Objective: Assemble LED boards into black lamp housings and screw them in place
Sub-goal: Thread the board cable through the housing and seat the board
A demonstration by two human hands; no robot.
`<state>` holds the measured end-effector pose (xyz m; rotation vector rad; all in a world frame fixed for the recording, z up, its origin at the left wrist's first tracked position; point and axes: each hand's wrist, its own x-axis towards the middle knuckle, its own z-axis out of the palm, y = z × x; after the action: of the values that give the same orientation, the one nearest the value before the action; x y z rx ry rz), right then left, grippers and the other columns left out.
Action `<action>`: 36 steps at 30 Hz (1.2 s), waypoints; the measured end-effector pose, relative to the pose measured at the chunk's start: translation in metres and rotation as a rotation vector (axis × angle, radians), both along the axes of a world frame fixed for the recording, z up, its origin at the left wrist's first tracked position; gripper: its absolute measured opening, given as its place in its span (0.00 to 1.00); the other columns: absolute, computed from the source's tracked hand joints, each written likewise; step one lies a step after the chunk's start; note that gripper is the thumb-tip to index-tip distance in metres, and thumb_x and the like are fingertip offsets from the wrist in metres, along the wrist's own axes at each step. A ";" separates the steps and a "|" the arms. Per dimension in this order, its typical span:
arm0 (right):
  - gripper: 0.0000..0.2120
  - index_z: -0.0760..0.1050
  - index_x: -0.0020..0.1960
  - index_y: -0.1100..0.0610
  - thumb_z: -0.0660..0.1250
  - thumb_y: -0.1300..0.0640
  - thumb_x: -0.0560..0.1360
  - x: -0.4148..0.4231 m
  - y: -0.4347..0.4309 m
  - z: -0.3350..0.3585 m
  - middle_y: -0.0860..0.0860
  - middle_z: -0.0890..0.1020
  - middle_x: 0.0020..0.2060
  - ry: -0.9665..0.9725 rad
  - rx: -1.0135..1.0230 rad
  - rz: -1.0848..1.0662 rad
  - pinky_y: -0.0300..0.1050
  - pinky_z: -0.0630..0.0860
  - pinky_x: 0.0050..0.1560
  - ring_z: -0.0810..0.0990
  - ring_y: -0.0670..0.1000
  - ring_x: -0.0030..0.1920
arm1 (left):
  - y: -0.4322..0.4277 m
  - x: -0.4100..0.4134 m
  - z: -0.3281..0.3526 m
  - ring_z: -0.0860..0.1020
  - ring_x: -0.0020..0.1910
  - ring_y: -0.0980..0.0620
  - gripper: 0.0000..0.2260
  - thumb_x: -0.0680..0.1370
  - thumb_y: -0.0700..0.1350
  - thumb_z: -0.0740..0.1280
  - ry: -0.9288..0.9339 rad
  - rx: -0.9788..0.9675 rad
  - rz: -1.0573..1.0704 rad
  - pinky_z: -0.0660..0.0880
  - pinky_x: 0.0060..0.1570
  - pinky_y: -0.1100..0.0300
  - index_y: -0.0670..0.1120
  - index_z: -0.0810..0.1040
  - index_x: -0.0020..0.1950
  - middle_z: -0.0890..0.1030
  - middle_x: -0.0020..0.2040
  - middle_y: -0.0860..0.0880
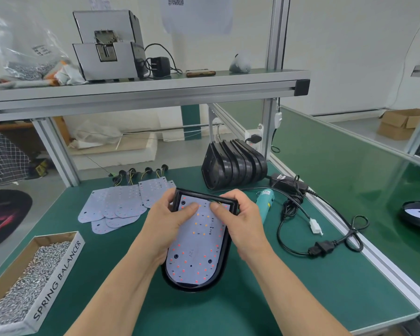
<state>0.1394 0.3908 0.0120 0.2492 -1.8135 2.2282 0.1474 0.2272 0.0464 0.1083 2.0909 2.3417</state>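
— What are the grips on?
— The left grip (170,221) curls round the left edge of the housing (224,253), thumb pressed on the board (199,238). The right grip (243,219) wraps the far right corner, thumb also on the board.
— Where's the board?
— Inside the housing, LEDs up, "12V" printed on it. The housing sits mid-surface (252,299), rounded end towards the person.
— Around it?
— Just behind the right grip is a teal tool (264,202), probably a driver, half hidden. Spare boards (114,207) fan out on the left, and stacked housings (233,163) stand far right. Near left, a box (56,280) of screws (22,282) reads "SPRING BALANCER".
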 end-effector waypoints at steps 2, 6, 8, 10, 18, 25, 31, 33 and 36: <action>0.05 0.78 0.46 0.61 0.73 0.65 0.75 -0.001 0.002 0.002 0.51 0.80 0.37 0.010 0.067 0.013 0.41 0.76 0.43 0.76 0.48 0.39 | -0.002 0.001 0.000 0.86 0.42 0.46 0.08 0.77 0.35 0.71 0.013 0.031 -0.006 0.81 0.38 0.58 0.47 0.82 0.50 0.86 0.47 0.43; 0.06 0.79 0.54 0.61 0.71 0.66 0.77 -0.002 0.002 0.002 0.51 0.84 0.44 -0.012 0.025 0.091 0.39 0.77 0.49 0.80 0.47 0.44 | -0.006 0.000 0.002 0.85 0.41 0.47 0.09 0.77 0.35 0.71 0.040 0.052 -0.006 0.81 0.36 0.58 0.50 0.83 0.44 0.86 0.45 0.44; 0.06 0.80 0.53 0.60 0.71 0.66 0.77 -0.002 0.001 0.002 0.51 0.85 0.44 -0.006 0.041 0.054 0.41 0.78 0.49 0.81 0.47 0.44 | -0.009 -0.001 0.001 0.85 0.41 0.48 0.09 0.77 0.36 0.71 0.038 0.049 -0.024 0.81 0.37 0.58 0.50 0.83 0.45 0.86 0.46 0.44; 0.05 0.81 0.52 0.58 0.72 0.65 0.77 -0.003 -0.002 0.000 0.50 0.85 0.43 0.050 0.167 -0.024 0.47 0.80 0.50 0.82 0.49 0.44 | -0.010 -0.002 -0.001 0.85 0.42 0.49 0.09 0.77 0.36 0.71 0.030 0.017 -0.033 0.81 0.38 0.60 0.51 0.82 0.45 0.86 0.46 0.46; 0.24 0.71 0.71 0.47 0.69 0.52 0.75 -0.013 0.025 0.002 0.45 0.78 0.68 -0.132 0.083 0.483 0.44 0.78 0.56 0.80 0.48 0.58 | -0.030 -0.007 -0.006 0.83 0.42 0.49 0.09 0.71 0.40 0.76 0.055 -0.046 -0.038 0.81 0.42 0.57 0.52 0.80 0.45 0.84 0.43 0.47; 0.29 0.68 0.76 0.53 0.58 0.59 0.75 -0.021 0.025 0.009 0.47 0.72 0.74 -0.190 -0.129 0.716 0.51 0.72 0.56 0.77 0.56 0.55 | -0.045 -0.007 0.003 0.77 0.47 0.52 0.10 0.70 0.41 0.76 0.115 0.019 -0.181 0.71 0.54 0.54 0.53 0.82 0.47 0.80 0.47 0.50; 0.26 0.71 0.73 0.54 0.62 0.72 0.79 -0.018 0.004 0.013 0.45 0.79 0.59 -0.060 0.526 0.520 0.42 0.69 0.39 0.74 0.52 0.44 | -0.057 -0.011 0.000 0.79 0.57 0.34 0.14 0.68 0.31 0.68 0.058 0.141 -0.419 0.72 0.57 0.49 0.48 0.82 0.47 0.79 0.55 0.31; 0.24 0.70 0.73 0.56 0.60 0.73 0.80 -0.019 0.003 0.017 0.45 0.80 0.54 -0.063 0.575 0.504 0.40 0.71 0.42 0.76 0.45 0.38 | -0.060 -0.012 -0.004 0.78 0.50 0.39 0.14 0.65 0.30 0.66 0.024 0.175 -0.382 0.70 0.48 0.49 0.47 0.81 0.43 0.78 0.46 0.38; 0.18 0.71 0.69 0.64 0.60 0.72 0.81 -0.015 0.000 0.023 0.53 0.79 0.58 -0.039 0.599 0.550 0.30 0.75 0.41 0.78 0.37 0.36 | -0.062 -0.014 -0.014 0.76 0.45 0.41 0.13 0.64 0.30 0.63 0.022 0.217 -0.387 0.69 0.44 0.50 0.46 0.79 0.42 0.75 0.40 0.40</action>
<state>0.1239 0.3912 0.0350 0.9174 -2.6489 1.9053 0.1339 0.1654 0.0327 0.4923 1.6313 2.3167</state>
